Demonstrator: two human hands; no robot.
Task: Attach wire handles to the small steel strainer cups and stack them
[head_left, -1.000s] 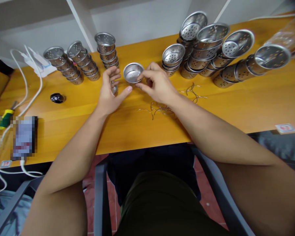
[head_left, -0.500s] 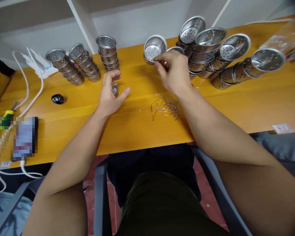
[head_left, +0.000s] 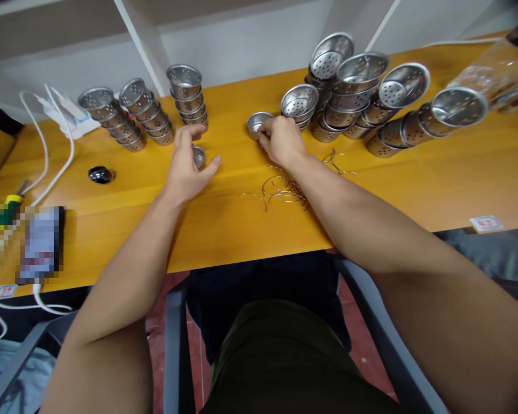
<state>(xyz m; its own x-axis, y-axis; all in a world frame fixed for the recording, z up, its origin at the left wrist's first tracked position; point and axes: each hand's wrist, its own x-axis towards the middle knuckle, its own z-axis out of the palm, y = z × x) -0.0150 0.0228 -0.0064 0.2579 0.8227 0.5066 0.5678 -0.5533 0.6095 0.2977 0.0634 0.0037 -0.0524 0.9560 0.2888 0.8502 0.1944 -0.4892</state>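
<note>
My right hand (head_left: 280,141) is closed in a pinch on the rim of a small steel cup (head_left: 255,123) standing on the orange table (head_left: 435,178). My left hand (head_left: 185,164) rests on the table with fingers loosely spread and curved around a small round metal piece (head_left: 198,156), thumb out to the right; it grips nothing. A pile of thin wire loops (head_left: 282,190) lies just in front of my right wrist.
Stacks of perforated steel strainer cups (head_left: 358,98) fill the back right. Three shorter stacks (head_left: 147,112) stand at the back left. A black knob (head_left: 100,174), white cables (head_left: 54,144), a screwdriver (head_left: 8,208) and a blurred device (head_left: 41,241) lie at the left.
My right hand carried a strainer cup up to the right stacks, left it there, and has come back down holding a smaller cup. My left hand has barely moved.
</note>
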